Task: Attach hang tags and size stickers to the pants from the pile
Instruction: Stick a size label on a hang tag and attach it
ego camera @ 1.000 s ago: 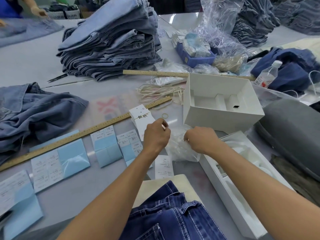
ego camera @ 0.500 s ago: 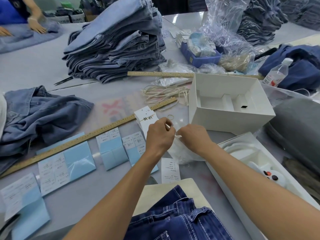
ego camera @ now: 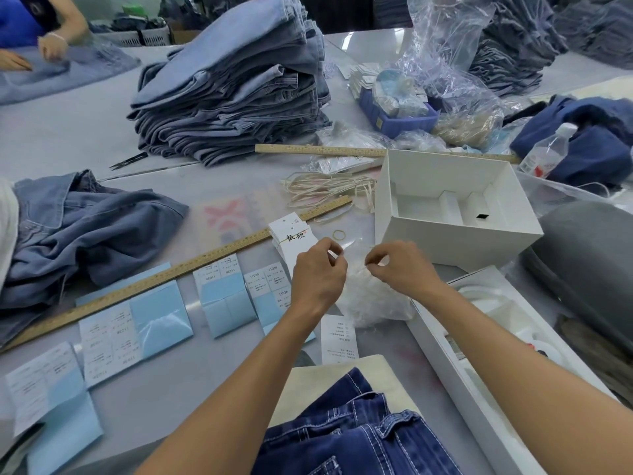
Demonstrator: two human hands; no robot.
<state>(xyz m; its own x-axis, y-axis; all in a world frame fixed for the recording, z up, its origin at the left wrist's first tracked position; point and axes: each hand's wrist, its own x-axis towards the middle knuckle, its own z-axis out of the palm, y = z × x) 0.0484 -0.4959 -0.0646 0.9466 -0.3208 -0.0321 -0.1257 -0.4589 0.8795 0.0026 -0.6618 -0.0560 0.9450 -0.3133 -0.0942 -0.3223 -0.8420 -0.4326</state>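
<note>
Dark blue jeans (ego camera: 356, 433) lie at the near edge below my arms. A clear plastic bag (ego camera: 373, 296) of pale fasteners sits in front of them. My left hand (ego camera: 318, 272) and my right hand (ego camera: 397, 265) hover over the bag, each with thumb and finger pinched together, apparently on a thin clear strand. A banded stack of white hang tags (ego camera: 294, 240) lies just left of my left hand. Sheets of size stickers (ego camera: 224, 293) on blue backing are spread to the left. A tall pile of light blue jeans (ego camera: 233, 94) stands at the back.
A long wooden ruler (ego camera: 164, 272) crosses the table diagonally. An open white box (ego camera: 455, 231) stands at the right, its lid (ego camera: 479, 382) lying nearer. Cream strings (ego camera: 329, 190), scissors (ego camera: 128, 160), a bottle (ego camera: 548, 150), a blue tray (ego camera: 397, 114), crumpled denim (ego camera: 78, 231) and another person's hands (ego camera: 51, 46) lie around.
My hands have lifted off the bag and drawn apart. Before, they were close together on the plastic.
</note>
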